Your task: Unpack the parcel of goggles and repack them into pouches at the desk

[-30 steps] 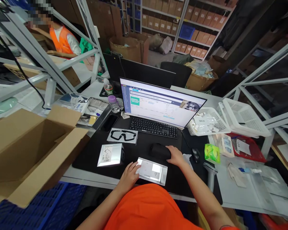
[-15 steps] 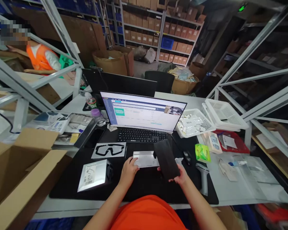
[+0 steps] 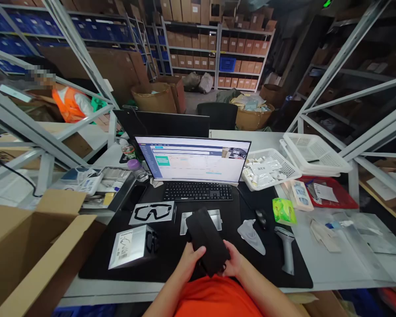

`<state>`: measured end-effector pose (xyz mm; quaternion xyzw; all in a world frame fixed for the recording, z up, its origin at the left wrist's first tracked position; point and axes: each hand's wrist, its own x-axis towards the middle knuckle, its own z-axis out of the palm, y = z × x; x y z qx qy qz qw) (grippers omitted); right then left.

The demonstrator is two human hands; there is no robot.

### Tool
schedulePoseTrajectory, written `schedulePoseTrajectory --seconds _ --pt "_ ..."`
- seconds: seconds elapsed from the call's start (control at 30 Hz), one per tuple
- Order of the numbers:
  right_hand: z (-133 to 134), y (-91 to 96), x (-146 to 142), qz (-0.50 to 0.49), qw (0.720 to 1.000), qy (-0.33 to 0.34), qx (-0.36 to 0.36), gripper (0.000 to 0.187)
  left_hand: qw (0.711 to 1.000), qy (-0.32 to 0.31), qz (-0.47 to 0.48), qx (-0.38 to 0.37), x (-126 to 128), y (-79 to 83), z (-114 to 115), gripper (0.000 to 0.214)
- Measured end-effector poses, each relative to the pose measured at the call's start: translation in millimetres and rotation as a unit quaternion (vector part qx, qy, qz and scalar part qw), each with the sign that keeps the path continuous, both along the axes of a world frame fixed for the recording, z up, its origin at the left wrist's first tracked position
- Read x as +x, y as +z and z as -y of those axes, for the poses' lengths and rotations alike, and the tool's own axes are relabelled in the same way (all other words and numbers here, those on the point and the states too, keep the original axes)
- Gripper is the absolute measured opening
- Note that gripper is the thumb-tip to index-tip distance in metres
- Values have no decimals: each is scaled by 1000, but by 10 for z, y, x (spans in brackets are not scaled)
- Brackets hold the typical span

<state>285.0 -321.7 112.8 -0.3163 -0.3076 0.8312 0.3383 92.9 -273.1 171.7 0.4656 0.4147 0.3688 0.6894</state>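
Note:
A black oblong case (image 3: 207,240) is held between my two hands, tilted, close to my body. My left hand (image 3: 190,260) is closed on its left side with the thumb lying on top. My right hand (image 3: 232,259) grips the lower right edge. Behind the case, partly covered by it, lies an open silver box tray (image 3: 215,219). A box lid with a goggles picture (image 3: 152,212) rests to the left, and a silver box with a label (image 3: 132,246) stands nearer on that side. A crumpled pale grey pouch (image 3: 251,235) lies right of my hands.
Beyond are a keyboard (image 3: 198,192) and a lit monitor (image 3: 191,160). On the right sit a mouse (image 3: 260,219), a barcode scanner (image 3: 286,251), a green packet (image 3: 284,211) and white baskets (image 3: 317,154). An open cardboard box (image 3: 62,255) stands left. Another person (image 3: 71,105) is at the far left.
The black case has moved left and closer to me. My left hand has left the silver tray and taken hold of the case. The pale pouch now lies on the mat, out of my right hand.

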Motion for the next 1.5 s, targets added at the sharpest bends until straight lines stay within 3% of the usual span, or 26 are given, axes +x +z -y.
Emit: schedulePoseTrajectory --seconds 0.07,0.17,0.27,0.37,0.43,0.53,0.63,0.7,0.8,0.97,1.13,1.37,1.5 --pt "-6 20 -37 -49 998 1 -45 82 998 48 1 -49 84 159 79 73" --pt "-17 188 -25 -80 995 -24 -49 71 994 95 -55 19 78 292 123 66" --pt "26 381 14 -79 997 -22 -9 71 974 130 -123 140 -17 236 170 91" --pt "99 489 10 -42 998 5 39 68 933 139 -188 273 -77 98 233 115" --pt "128 530 -9 19 997 -1 69 58 920 133 -211 301 -57 64 256 118" --pt "149 624 -5 124 987 -6 103 57 941 166 -182 232 56 180 220 107" --pt "196 809 54 234 965 4 118 54 971 217 -64 76 198 387 104 84" --pt "240 966 104 302 943 1 139 48 969 245 -6 -15 275 470 27 76" --pt "270 1181 175 349 922 -26 164 43 969 232 15 -78 360 482 -5 70" --pt "193 1367 300 320 931 -53 167 48 980 180 17 -81 432 526 113 70" --pt "111 1444 303 266 947 -95 152 56 984 177 4 -30 452 736 147 70" --pt "64 1629 267 244 941 -200 123 61 974 195 -83 83 468 1014 144 58" --pt "115 1787 270 259 941 -117 183 59 991 114 -60 31 499 1047 136 57"
